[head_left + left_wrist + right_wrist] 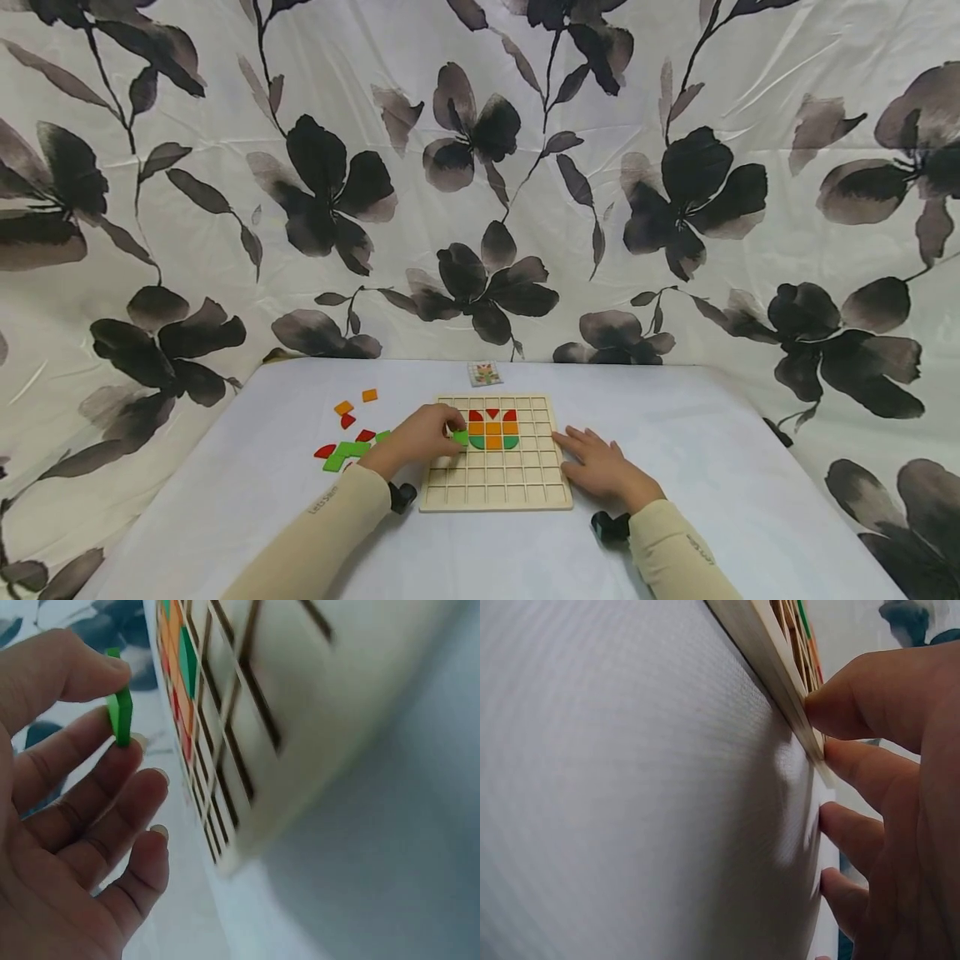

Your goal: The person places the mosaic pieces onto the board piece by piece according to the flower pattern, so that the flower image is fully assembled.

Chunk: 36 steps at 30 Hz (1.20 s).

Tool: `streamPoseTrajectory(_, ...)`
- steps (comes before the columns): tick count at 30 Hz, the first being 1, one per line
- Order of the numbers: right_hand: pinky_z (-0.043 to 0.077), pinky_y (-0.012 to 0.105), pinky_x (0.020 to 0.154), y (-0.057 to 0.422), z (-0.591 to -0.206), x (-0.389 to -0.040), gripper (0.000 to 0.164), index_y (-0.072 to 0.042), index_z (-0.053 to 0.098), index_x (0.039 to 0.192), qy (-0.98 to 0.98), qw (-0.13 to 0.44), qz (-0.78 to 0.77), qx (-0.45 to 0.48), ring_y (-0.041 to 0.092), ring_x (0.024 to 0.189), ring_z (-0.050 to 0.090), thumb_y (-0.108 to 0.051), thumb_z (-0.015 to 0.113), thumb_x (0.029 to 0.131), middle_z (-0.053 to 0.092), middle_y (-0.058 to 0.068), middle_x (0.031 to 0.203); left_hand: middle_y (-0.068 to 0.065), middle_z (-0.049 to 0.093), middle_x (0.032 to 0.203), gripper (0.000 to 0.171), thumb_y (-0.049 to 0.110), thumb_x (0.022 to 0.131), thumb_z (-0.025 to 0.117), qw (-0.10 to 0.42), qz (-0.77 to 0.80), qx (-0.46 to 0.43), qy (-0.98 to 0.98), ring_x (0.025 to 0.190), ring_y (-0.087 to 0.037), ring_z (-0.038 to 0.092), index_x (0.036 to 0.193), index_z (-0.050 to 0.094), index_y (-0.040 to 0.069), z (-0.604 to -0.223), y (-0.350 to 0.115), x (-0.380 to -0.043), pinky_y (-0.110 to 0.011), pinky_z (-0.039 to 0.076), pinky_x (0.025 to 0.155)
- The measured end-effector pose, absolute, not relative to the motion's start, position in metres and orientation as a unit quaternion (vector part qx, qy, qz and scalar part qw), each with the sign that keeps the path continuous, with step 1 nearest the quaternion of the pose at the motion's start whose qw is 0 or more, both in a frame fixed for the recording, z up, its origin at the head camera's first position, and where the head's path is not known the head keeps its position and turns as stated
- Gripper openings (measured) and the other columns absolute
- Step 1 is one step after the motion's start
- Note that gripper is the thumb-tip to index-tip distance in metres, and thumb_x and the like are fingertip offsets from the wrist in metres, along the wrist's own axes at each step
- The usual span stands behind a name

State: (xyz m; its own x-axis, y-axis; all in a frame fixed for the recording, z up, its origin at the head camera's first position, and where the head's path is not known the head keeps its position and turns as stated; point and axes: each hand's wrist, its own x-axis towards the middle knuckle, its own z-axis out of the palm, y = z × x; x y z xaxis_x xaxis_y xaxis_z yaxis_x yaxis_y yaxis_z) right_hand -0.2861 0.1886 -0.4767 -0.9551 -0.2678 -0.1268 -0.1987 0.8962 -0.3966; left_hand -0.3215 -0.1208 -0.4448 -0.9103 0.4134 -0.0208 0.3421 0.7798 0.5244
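My left hand point(423, 433) pinches a small flat green tile point(120, 712) between thumb and fingers, above the left part of a wooden grid board point(495, 509). In the left wrist view the tile stands on edge, apart from the grid. Set in the board's upper middle are red tiles point(492, 413), orange tiles point(492, 429) and dark green curved tiles point(511, 442). On the board's right side, my right hand point(600, 467) rests with its fingers extended. Its thumb and index fingertip touch the board's edge point(780, 690), while the other fingertips lie near the white cloth.
Left of the board lie loose pieces: light green ones point(347, 451), red ones point(325, 452) and two orange squares point(370, 395). A small card with a coloured pattern point(484, 373) lies behind the board. A floral cloth point(495, 292) hangs behind the white table point(675, 417).
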Motion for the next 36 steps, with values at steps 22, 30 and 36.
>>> streamPoseTrajectory(22,0.013,0.071,0.110,0.189,-0.477,-0.287,0.053,-0.021,0.045,0.146,0.969,0.088,-0.197,-0.122,0.042,0.145,0.025,-0.029,0.051,0.094,0.037,0.011,0.154,0.006,0.065,0.088,0.021,0.023,0.084,0.075,0.053,0.186,0.259,0.946,0.079,-0.008,0.053,0.101,0.072,0.011,-0.457,-0.069,-0.309,-0.027,0.048,0.076)
streamPoseTrajectory(30,0.013,0.071,0.110,0.188,-0.477,-0.286,0.052,-0.021,0.044,0.146,0.968,0.089,-0.197,-0.124,0.042,0.145,0.024,-0.029,0.051,0.095,0.036,0.011,0.155,0.007,0.068,0.086,0.011,0.019,0.084,0.074,0.067,0.194,0.255,0.945,0.076,-0.006,0.055,0.093,0.075,0.012,-0.457,-0.066,-0.307,-0.026,0.050,0.075)
streamPoseTrajectory(36,0.013,0.070,0.110,0.188,-0.478,-0.286,0.052,-0.021,0.044,0.146,0.969,0.091,-0.196,-0.123,0.042,0.145,0.024,-0.029,0.050,0.095,0.035,0.011,0.155,0.006,0.069,0.086,0.008,0.016,0.086,0.072,0.072,0.182,0.255,0.947,0.076,-0.008,0.055,0.091,0.076,0.012,-0.454,-0.065,-0.304,-0.026,0.050,0.076)
